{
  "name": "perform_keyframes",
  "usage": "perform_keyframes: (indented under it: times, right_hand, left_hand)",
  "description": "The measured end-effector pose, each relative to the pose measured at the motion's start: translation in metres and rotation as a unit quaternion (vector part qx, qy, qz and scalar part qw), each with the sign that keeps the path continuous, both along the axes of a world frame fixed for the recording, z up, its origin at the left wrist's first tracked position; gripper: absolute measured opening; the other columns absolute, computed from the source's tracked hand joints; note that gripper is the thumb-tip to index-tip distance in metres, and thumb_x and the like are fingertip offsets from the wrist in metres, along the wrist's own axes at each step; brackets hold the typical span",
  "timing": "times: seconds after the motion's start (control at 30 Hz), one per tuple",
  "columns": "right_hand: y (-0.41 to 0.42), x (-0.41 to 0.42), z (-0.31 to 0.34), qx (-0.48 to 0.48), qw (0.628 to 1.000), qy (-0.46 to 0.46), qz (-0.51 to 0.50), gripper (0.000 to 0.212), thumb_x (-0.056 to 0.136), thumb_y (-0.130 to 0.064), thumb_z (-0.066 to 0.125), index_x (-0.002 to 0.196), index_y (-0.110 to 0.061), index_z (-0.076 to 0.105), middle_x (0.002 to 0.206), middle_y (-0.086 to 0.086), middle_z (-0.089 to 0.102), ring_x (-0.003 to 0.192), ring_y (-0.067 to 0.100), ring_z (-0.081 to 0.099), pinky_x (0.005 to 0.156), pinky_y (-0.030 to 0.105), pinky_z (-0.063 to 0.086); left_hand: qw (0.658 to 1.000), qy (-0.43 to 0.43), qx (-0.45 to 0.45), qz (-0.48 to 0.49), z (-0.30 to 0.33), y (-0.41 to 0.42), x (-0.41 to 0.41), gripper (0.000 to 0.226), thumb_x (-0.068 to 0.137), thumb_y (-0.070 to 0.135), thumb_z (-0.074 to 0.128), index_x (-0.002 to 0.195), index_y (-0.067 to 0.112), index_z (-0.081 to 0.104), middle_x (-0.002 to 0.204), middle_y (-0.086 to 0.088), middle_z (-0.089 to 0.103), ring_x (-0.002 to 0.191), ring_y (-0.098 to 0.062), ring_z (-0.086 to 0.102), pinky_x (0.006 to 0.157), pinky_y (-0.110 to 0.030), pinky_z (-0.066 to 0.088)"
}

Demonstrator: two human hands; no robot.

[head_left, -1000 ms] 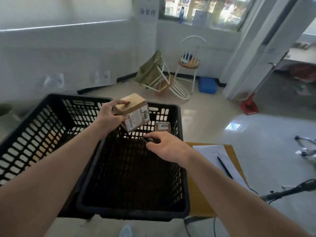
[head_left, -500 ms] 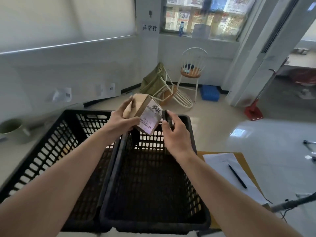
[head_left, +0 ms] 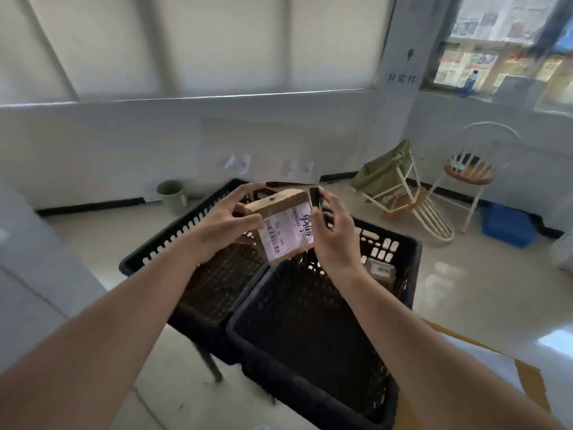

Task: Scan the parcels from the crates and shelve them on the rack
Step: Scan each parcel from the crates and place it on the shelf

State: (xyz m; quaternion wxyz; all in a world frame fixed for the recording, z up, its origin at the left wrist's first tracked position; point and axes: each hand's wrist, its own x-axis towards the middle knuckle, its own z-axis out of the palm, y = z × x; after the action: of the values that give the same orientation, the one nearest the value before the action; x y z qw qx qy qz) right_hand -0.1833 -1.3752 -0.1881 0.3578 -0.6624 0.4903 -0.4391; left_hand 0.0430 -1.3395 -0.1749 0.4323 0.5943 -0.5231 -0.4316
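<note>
Cardboard parcel [head_left: 280, 225] up in the air above both black crates, near the middle of the view, white label turned toward the camera. Held by the left hand [head_left: 231, 223] from 9 o'clock, thumb curled over the near edge and fingers wrapped behind the far side. Right hand [head_left: 333, 234] at 3 o'clock of the parcel, fingers curled around a small dark scanner [head_left: 314, 197] pointed at the label; a pinkish light on the label, probably the scan beam.

Scan step probably in progress for this parcel, not possible to say if already read. Shelving of it not yet done; no rack visible from here.

Right crate [head_left: 400, 305] at 5 o'clock nearly empty: only one more brown parcel [head_left: 379, 270] with a numbered sticker seen against its far wall, at 4 o'clock from the held parcel. Left crate [head_left: 148, 259] at 7 o'clock with no parcel seen inside, though part of its floor hidden behind the hands.

Judging from this, most of the crates already emptied, with the parcel in hand and at least one more left to scan and shelve.
</note>
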Motion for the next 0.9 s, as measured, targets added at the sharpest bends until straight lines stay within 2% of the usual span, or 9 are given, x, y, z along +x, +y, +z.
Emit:
perform_keyframes:
  times: [0.07, 0.1, 0.23, 0.37, 0.53, 0.67, 0.73, 0.8, 0.9]
  right_hand:
    - [0.015, 0.008, 0.002, -0.004, 0.999, -0.007, 0.047, 0.049, 0.110, -0.036, 0.052, 0.158, -0.031, 0.046, 0.153, -0.001, 0.058, 0.139, 0.014, 0.054, 0.115, 0.046, 0.048]
    - [0.023, 0.013, 0.003, -0.005, 0.997, -0.012, 0.070, 0.049, 0.110, -0.036, 0.052, 0.158, -0.031, 0.045, 0.154, 0.002, 0.058, 0.139, 0.020, 0.055, 0.114, 0.051, 0.050]
    - [0.058, 0.034, 0.006, 0.016, 0.987, -0.042, 0.154, 0.049, 0.109, -0.040, 0.053, 0.157, -0.038, 0.046, 0.154, 0.000, 0.058, 0.135, 0.018, 0.056, 0.113, 0.059, 0.050]
    - [0.100, 0.068, 0.011, 0.054, 0.964, -0.075, 0.249, 0.052, 0.106, -0.043, 0.060, 0.157, -0.041, 0.046, 0.146, -0.002, 0.063, 0.134, 0.019, 0.059, 0.114, 0.057, 0.049]
    - [0.166, 0.119, 0.012, 0.069, 0.937, -0.089, 0.331, 0.052, 0.104, -0.041, 0.066, 0.154, -0.044, 0.049, 0.125, -0.022, 0.059, 0.132, 0.014, 0.058, 0.110, 0.049, 0.052]
    - [0.233, 0.160, 0.011, 0.099, 0.905, -0.109, 0.398, 0.050, 0.104, -0.040, 0.066, 0.151, -0.047, 0.050, 0.125, -0.011, 0.065, 0.121, 0.012, 0.066, 0.098, 0.042, 0.061]
    - [0.271, 0.180, 0.011, 0.104, 0.890, -0.117, 0.427, 0.049, 0.104, -0.038, 0.066, 0.150, -0.047, 0.051, 0.126, -0.008, 0.066, 0.117, 0.009, 0.067, 0.080, 0.031, 0.065]
    - [0.311, 0.199, 0.011, 0.112, 0.879, -0.124, 0.447, 0.047, 0.105, -0.037, 0.066, 0.148, -0.049, 0.052, 0.122, -0.011, 0.066, 0.110, 0.005, 0.068, 0.065, 0.020, 0.061]
    - [0.374, 0.226, 0.008, 0.134, 0.861, -0.120, 0.475, 0.048, 0.105, -0.037, 0.065, 0.148, -0.053, 0.049, 0.131, 0.008, 0.067, 0.113, 0.022, 0.072, 0.064, 0.025, 0.062]
  left_hand:
    - [0.999, 0.001, -0.007, 0.038, 0.003, 0.034, 0.005, 0.076, 0.066, 0.036, 0.080, 0.134, 0.061, 0.057, 0.123, -0.016, 0.057, 0.110, -0.034, 0.070, 0.084, -0.043, 0.065]
    - [0.998, 0.000, -0.011, 0.057, 0.005, 0.051, 0.007, 0.075, 0.067, 0.036, 0.080, 0.134, 0.059, 0.057, 0.123, -0.016, 0.058, 0.111, -0.034, 0.070, 0.084, -0.045, 0.065]
    - [0.990, 0.006, -0.025, 0.141, 0.010, 0.121, 0.017, 0.064, 0.073, 0.033, 0.075, 0.133, 0.049, 0.057, 0.125, -0.015, 0.065, 0.113, -0.033, 0.070, 0.087, -0.047, 0.064]
    - [0.972, 0.016, -0.037, 0.230, 0.016, 0.191, 0.028, 0.057, 0.076, 0.027, 0.070, 0.128, 0.044, 0.056, 0.113, -0.005, 0.076, 0.104, -0.026, 0.074, 0.083, -0.036, 0.063]
    - [0.936, -0.010, -0.049, 0.347, 0.020, 0.287, 0.044, 0.059, 0.085, 0.025, 0.074, 0.137, 0.024, 0.046, 0.137, -0.011, 0.059, 0.119, -0.028, 0.065, 0.096, -0.039, 0.061]
    - [0.895, -0.036, -0.071, 0.438, 0.013, 0.368, 0.062, 0.046, 0.099, 0.023, 0.070, 0.138, 0.020, 0.046, 0.136, -0.004, 0.056, 0.118, -0.020, 0.063, 0.082, -0.023, 0.061]
    - [0.879, -0.031, -0.079, 0.470, 0.010, 0.410, 0.072, 0.040, 0.099, 0.024, 0.071, 0.133, 0.021, 0.051, 0.132, -0.002, 0.059, 0.115, -0.020, 0.066, 0.086, -0.030, 0.062]
    - [0.861, -0.025, -0.094, 0.500, 0.008, 0.454, 0.082, 0.035, 0.097, 0.024, 0.074, 0.127, 0.022, 0.056, 0.125, 0.001, 0.064, 0.114, -0.020, 0.069, 0.087, -0.036, 0.063]
    - [0.838, -0.042, -0.111, 0.532, 0.005, 0.520, 0.096, 0.033, 0.096, 0.033, 0.076, 0.124, 0.026, 0.061, 0.119, 0.006, 0.069, 0.113, -0.016, 0.069, 0.084, -0.032, 0.062]
